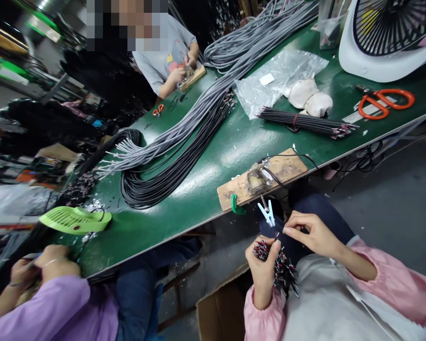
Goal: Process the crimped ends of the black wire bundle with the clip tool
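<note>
My left hand (263,266) is closed around a bundle of thin black cables (286,274), whose ends show short red, white and dark wires. One cable end stands up above my left thumb. Just right of that end, my right hand (314,233) has thumb and forefinger pinched together; whatever lies between them is too small to make out. Beyond my hands, a light blue clothespin-like clip (267,213) hangs at the edge of a wooden board (230,193). On the board sits a small taped device (257,181) with a black cord, and a green clamp (236,204) grips its side.
The green table (184,208) carries grey cables (184,118), black cables (152,192), a tied black bundle (305,124), orange-handled scissors (386,103), a plastic bag (270,80) and a white fan (383,66). Co-workers sit left and across. A cardboard box (220,308) stands below.
</note>
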Available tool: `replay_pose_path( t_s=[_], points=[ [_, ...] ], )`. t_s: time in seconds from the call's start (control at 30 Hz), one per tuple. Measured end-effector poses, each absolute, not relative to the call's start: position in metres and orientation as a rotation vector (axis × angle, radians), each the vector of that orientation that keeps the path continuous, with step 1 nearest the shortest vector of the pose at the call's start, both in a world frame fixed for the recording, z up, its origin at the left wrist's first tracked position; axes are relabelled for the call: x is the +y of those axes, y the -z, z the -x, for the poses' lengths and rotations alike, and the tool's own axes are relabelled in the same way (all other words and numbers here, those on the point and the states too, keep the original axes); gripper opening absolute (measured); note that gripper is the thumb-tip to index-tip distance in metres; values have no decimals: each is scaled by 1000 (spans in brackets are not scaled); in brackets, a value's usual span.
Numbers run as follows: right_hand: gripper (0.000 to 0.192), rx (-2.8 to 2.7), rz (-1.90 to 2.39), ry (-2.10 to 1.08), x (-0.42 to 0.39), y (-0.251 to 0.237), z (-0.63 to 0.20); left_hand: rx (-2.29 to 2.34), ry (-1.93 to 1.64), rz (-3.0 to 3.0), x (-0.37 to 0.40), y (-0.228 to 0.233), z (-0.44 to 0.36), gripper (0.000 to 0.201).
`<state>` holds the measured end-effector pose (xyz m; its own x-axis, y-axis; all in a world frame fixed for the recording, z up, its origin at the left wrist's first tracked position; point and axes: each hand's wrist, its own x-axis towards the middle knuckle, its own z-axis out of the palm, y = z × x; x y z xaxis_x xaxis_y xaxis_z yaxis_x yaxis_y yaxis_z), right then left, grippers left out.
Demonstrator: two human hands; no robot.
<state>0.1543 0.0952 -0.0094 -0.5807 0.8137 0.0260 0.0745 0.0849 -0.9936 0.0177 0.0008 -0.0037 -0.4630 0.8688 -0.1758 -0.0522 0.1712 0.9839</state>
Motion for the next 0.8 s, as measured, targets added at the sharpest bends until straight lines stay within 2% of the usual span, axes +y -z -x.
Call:
replay_pose_path(
  t_s=[0.2,0.33,0.53,0.8],
  points=[
    [9,-1860,791,-1560,96,-2,-151,1723,-1357,-959,5,-2,-19,11],
    [13,-1905,751,-1441,97,-5,-148,1756,-1254,-950,4,0,-18,7],
    [18,-1850,801,-1246,87,5,-139,1756,-1240,-854,-1,9,-18,21],
    [12,-1776,802,-1405,92,9,-142,1768,-1263,-817,1,1,-16,21]
  ],
)
